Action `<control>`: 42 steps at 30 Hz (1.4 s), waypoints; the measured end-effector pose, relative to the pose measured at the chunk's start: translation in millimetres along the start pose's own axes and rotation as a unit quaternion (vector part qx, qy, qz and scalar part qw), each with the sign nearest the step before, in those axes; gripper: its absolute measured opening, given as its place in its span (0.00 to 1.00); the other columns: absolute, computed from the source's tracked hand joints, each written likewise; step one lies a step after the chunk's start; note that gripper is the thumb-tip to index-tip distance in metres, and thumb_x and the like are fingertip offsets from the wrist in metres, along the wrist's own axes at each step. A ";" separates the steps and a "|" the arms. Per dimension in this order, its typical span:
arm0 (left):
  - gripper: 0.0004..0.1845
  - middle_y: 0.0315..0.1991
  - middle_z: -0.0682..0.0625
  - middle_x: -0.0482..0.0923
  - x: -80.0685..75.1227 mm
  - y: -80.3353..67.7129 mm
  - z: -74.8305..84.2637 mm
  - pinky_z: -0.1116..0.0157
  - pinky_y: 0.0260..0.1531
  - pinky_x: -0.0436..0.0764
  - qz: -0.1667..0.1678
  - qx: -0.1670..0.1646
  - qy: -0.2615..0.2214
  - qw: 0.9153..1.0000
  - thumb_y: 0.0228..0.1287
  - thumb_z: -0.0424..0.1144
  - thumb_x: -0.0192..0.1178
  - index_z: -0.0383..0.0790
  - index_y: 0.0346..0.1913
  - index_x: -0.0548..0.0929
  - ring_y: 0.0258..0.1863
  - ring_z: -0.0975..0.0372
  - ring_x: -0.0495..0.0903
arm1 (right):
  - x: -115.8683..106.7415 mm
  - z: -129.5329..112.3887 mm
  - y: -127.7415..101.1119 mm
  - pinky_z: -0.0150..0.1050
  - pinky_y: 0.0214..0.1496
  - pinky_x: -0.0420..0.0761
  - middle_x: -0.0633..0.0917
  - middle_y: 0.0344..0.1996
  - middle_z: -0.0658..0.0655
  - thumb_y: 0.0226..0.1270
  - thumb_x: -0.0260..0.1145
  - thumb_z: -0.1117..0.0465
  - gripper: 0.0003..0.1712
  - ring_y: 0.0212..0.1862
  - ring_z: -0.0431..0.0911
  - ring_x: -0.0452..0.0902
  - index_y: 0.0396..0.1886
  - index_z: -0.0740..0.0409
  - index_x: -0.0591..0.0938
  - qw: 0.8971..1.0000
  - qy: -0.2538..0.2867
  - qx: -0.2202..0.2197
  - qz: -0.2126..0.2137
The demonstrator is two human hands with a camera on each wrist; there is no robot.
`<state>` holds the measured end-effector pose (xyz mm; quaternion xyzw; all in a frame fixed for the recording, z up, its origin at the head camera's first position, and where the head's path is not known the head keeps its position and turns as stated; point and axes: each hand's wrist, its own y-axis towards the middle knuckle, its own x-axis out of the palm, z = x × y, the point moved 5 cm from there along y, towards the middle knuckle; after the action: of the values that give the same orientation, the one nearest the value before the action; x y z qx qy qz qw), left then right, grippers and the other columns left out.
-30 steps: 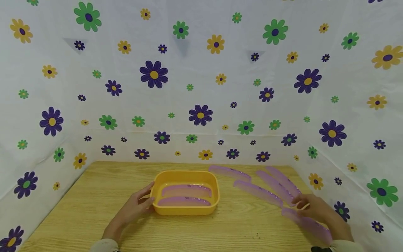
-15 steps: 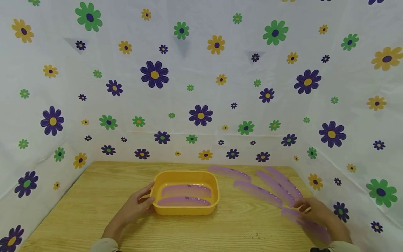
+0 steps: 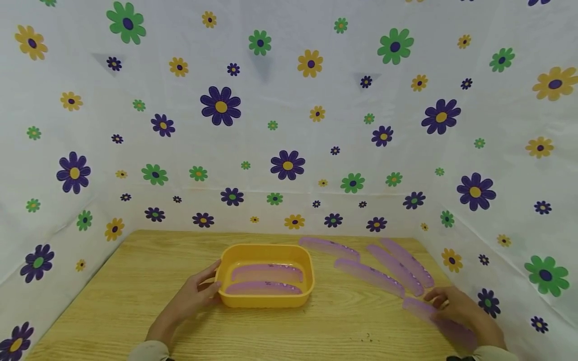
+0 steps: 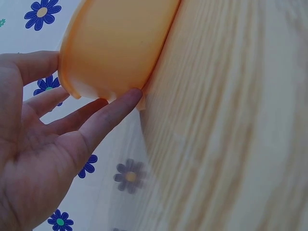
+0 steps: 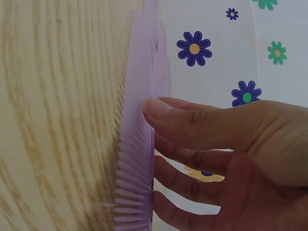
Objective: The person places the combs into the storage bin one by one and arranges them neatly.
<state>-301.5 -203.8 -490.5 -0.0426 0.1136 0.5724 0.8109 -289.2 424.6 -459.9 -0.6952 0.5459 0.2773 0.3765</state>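
The comb (image 3: pixel 435 317) lies at the table's (image 3: pixel 135 281) right front edge, under the right hand (image 3: pixel 460 313). In the right wrist view the fingers (image 5: pixel 192 115) are nearly straight, their tips laid on the comb's spine, its teeth (image 5: pixel 132 192) toward the wood; whether the thumb closes under it cannot be told. Four more purple combs (image 3: pixel 370 276) lie fanned just behind it, near the flowered wall (image 3: pixel 496 150). The orange tub (image 3: pixel 266 299) sits mid-table, well apart from the right hand, with two combs (image 3: pixel 264 288) lying side by side inside. The left hand (image 3: pixel 191 298) rests against the tub's left end: in the left wrist view its fingers (image 4: pixel 110 113) are straight and spread, tips touching the tub's rim and outer wall, curled round nothing.
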 end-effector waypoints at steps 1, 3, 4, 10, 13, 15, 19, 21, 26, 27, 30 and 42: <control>0.38 0.75 0.21 0.55 0.2 -0.1 0.2 0.54 0.54 0.88 -0.002 0.002 0.000 1.000 0.80 0.41 0.55 0.36 0.83 0.49 0.69 0.31 0.70 | 0.2 0.2 0.2 0.50 0.47 0.85 0.87 0.41 0.59 0.59 0.75 0.72 0.19 0.44 0.50 0.82 0.51 0.71 0.84 1.000 -0.003 0.004 0.000; 0.38 0.75 0.20 0.55 0.9 -0.7 0.2 0.54 0.53 0.89 -0.005 0.006 -0.002 1.000 0.80 0.41 0.54 0.34 0.83 0.49 0.69 0.31 0.71 | 1.0 1.8 -0.2 0.51 0.48 0.85 0.87 0.41 0.57 0.59 0.75 0.71 0.19 0.44 0.49 0.82 0.50 0.68 0.84 1.000 -0.010 0.022 0.000; 0.38 0.75 0.20 0.55 1.3 -1.0 0.0 0.54 0.53 0.89 -0.006 0.007 -0.003 1.000 0.80 0.40 0.54 0.34 0.83 0.49 0.69 0.31 0.71 | 1.1 3.4 -0.2 0.51 0.48 0.85 0.87 0.41 0.57 0.59 0.75 0.71 0.19 0.44 0.49 0.82 0.50 0.67 0.85 1.000 -0.010 0.025 -0.002; 0.37 0.75 0.22 0.57 2.4 -1.9 -0.1 0.55 0.53 0.89 0.000 0.001 -0.005 1.000 0.81 0.39 0.54 0.36 0.83 0.49 0.70 0.31 0.70 | 2.1 10.0 -4.6 0.51 0.49 0.83 0.85 0.43 0.57 0.59 0.77 0.67 0.21 0.45 0.49 0.79 0.52 0.63 0.83 0.998 -0.005 0.059 -0.021; 0.37 0.75 0.20 0.56 2.6 -1.9 1.1 0.55 0.53 0.89 -0.005 0.009 -0.003 1.000 0.81 0.39 0.53 0.34 0.83 0.49 0.69 0.31 0.71 | 2.8 11.7 -6.5 0.48 0.47 0.81 0.84 0.43 0.58 0.59 0.77 0.67 0.21 0.44 0.49 0.77 0.52 0.64 0.82 0.998 0.002 0.060 -0.026; 0.38 0.74 0.20 0.55 2.7 -2.1 1.6 0.54 0.53 0.89 -0.009 0.013 -0.003 1.000 0.81 0.39 0.54 0.33 0.82 0.48 0.69 0.31 0.71 | 3.6 12.7 -6.5 0.46 0.47 0.81 0.84 0.42 0.58 0.58 0.76 0.69 0.20 0.44 0.48 0.77 0.50 0.65 0.82 0.998 0.006 0.052 -0.027; 0.38 0.74 0.20 0.56 3.5 -2.1 0.5 0.54 0.53 0.89 -0.011 0.011 -0.007 1.000 0.81 0.40 0.54 0.34 0.83 0.48 0.69 0.31 0.70 | 4.9 13.7 -4.9 0.45 0.46 0.82 0.85 0.39 0.57 0.56 0.76 0.73 0.19 0.43 0.49 0.78 0.47 0.66 0.81 0.999 0.008 0.032 -0.026; 0.38 0.75 0.20 0.56 3.9 -1.9 -0.9 0.55 0.53 0.89 -0.011 0.007 -0.003 1.000 0.81 0.40 0.54 0.34 0.83 0.48 0.69 0.31 0.70 | 4.8 14.2 -4.4 0.46 0.47 0.82 0.84 0.39 0.56 0.56 0.77 0.73 0.20 0.43 0.48 0.78 0.47 0.65 0.81 0.999 0.000 0.032 -0.022; 0.38 0.75 0.21 0.56 3.5 -1.7 -3.6 0.57 0.53 0.89 -0.004 -0.001 0.001 1.000 0.81 0.41 0.54 0.36 0.83 0.49 0.70 0.31 0.70 | 3.6 13.6 -6.0 0.44 0.45 0.80 0.81 0.36 0.55 0.56 0.77 0.71 0.20 0.41 0.48 0.76 0.47 0.62 0.80 0.999 -0.006 0.035 -0.018; 0.37 0.75 0.21 0.56 3.2 -1.8 -3.4 0.57 0.53 0.89 -0.004 -0.001 0.002 1.000 0.81 0.41 0.54 0.36 0.83 0.49 0.70 0.31 0.70 | 3.1 13.2 -6.6 0.44 0.44 0.78 0.80 0.36 0.55 0.57 0.77 0.70 0.20 0.41 0.48 0.75 0.48 0.61 0.79 0.999 -0.007 0.036 -0.019; 0.37 0.75 0.21 0.56 2.1 -1.6 -2.5 0.57 0.53 0.89 0.000 -0.001 0.001 1.000 0.81 0.40 0.54 0.37 0.83 0.50 0.70 0.31 0.70 | 1.6 11.8 -8.0 0.43 0.43 0.76 0.79 0.35 0.56 0.59 0.74 0.71 0.19 0.40 0.49 0.74 0.49 0.60 0.79 0.999 -0.005 0.024 -0.022; 0.36 0.75 0.21 0.56 -0.4 0.0 0.0 0.57 0.53 0.89 0.001 0.001 0.000 1.000 0.81 0.38 0.53 0.36 0.83 0.50 0.70 0.30 0.69 | -7.0 3.4 -1.0 0.44 0.45 0.86 0.81 0.55 0.78 0.66 0.62 0.78 0.16 0.48 0.57 0.85 0.52 0.69 0.81 0.991 -0.002 -0.126 -0.051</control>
<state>-301.7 -204.2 -490.5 -0.0414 0.1139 0.5733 0.8104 -289.9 431.4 -456.0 -0.7637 0.4697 0.3255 0.3004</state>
